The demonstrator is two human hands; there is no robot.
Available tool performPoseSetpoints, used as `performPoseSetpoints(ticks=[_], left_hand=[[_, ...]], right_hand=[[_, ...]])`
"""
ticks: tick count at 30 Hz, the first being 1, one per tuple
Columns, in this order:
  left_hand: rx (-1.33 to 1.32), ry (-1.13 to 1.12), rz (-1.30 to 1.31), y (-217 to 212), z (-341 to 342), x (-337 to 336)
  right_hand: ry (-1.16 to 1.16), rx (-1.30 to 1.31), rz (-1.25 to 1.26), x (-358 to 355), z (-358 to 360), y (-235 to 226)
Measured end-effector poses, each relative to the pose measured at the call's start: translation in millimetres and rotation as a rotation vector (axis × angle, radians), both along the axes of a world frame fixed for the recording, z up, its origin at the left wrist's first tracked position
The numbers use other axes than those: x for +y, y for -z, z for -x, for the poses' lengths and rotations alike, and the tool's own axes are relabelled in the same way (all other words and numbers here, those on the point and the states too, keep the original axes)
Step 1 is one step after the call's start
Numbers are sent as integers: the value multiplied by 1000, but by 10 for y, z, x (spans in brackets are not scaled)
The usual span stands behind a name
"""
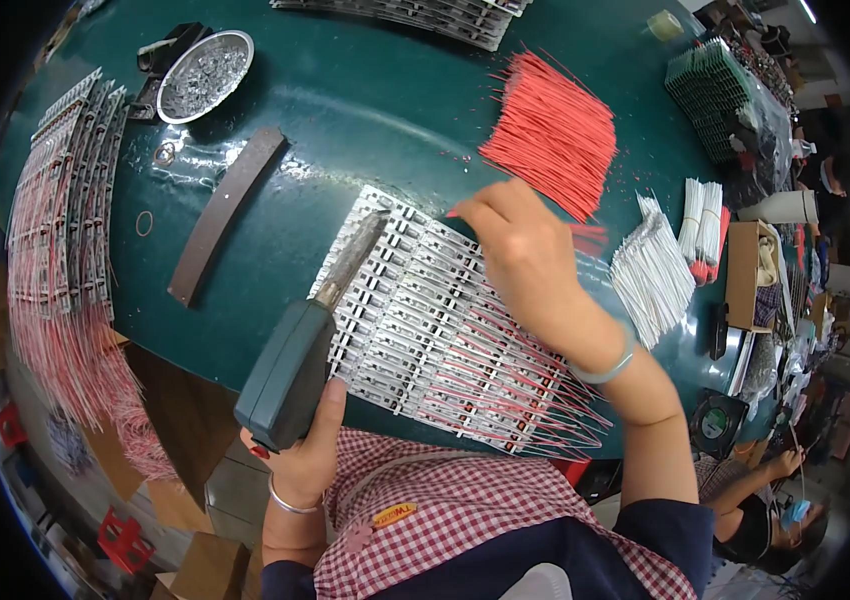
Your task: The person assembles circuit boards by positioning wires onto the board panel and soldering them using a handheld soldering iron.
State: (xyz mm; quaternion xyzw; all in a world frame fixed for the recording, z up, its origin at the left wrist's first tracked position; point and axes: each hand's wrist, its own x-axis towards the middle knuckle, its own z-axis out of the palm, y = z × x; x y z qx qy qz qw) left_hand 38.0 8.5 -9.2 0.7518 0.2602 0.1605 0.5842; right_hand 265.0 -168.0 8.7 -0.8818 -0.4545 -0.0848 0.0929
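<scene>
In my left hand (pixel 310 455) is a dark green soldering gun (pixel 287 370) with a long, worn metal tip (pixel 355 262). The tip hangs over the left part of a panel of small white circuit boards (pixel 395 300). My right hand (pixel 525 250) is pinched above the panel's upper right edge, and a bit of red wire (pixel 455 212) shows at its fingertips. Red and white wires (pixel 545 400) lie across the right side of the panel, some running past its near edge. My right hand and wrist cover part of the panel.
A pile of red wires (pixel 550 135) and bundles of white wires (pixel 652 270) lie to the right. A metal bowl of shiny bits (pixel 207 78) and a brown bar (pixel 227 215) are at left. Stacked wired panels (pixel 65 210) line the left edge. Another person (pixel 760 510) sits at right.
</scene>
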Motion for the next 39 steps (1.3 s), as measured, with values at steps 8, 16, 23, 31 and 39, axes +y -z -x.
performPoseSetpoints(ticks=[8,16,23,31,39], left_hand=[[-22,74,59,0,-160,-61],[-26,150,-11,-91,-323,-80],[-32,116,-6,-146,-407,-100],[-8,173,-71,-177,-411,-82],[48,41,1,-176,-293,-125]], right_hand=[[74,124,-296,10,238,276],[7,166,-272,3,241,300],[1,180,-257,1,243,263],[1,178,-250,10,249,257],[33,180,-251,19,259,262]])
